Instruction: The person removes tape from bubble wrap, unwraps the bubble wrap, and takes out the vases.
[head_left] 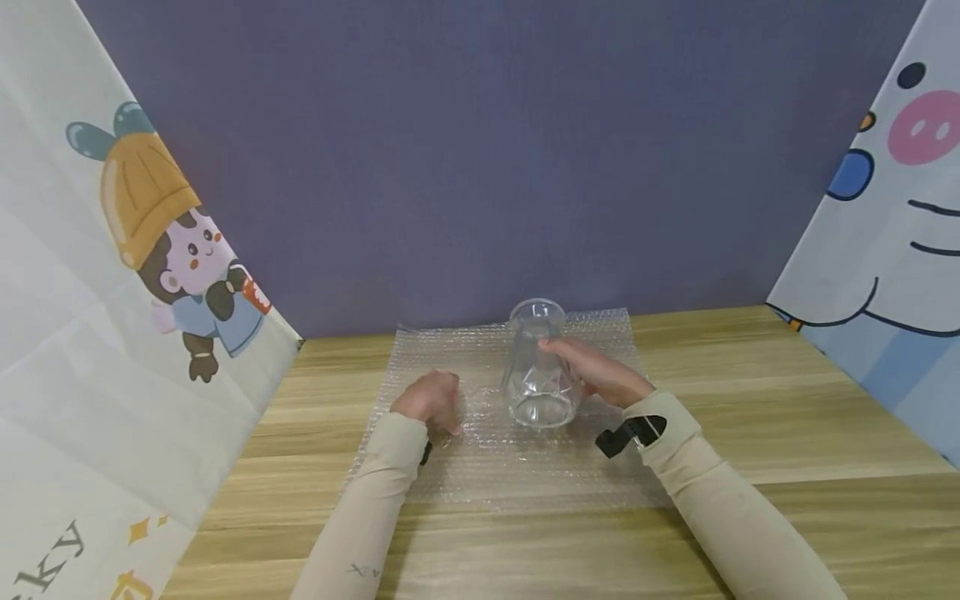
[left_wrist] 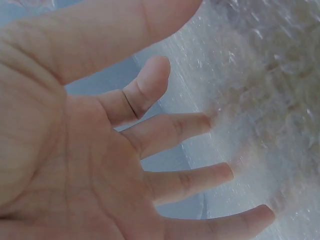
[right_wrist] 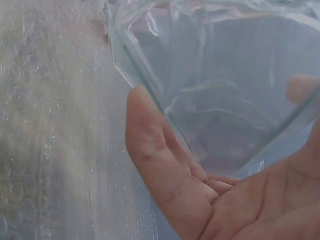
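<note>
The left hand (head_left: 433, 400), fingers loosely spread and holding nothing, is at crinkly, translucent bubble wrap (head_left: 495, 467) on the wood-grain tabletop (head_left: 750, 383). Over the wrap's middle is a clear glass vase (head_left: 527, 375) — faceted body, narrower neck, round rim — gripped by the right hand (head_left: 602, 372), apart from the left.

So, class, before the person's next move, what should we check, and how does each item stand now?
1. Right hand holding the clear, faceted glass vase: ok.
2. Transparent plastic bubble wrap spread out on the pale wood-grain table: ok.
3. Vase within the wrap's outline, in the head view: ok.
4. Left hand free of any object: ok.
5. Both hands on the vase: not ok, only the right.
6. Base resting on the wrap: cannot tell.
</note>
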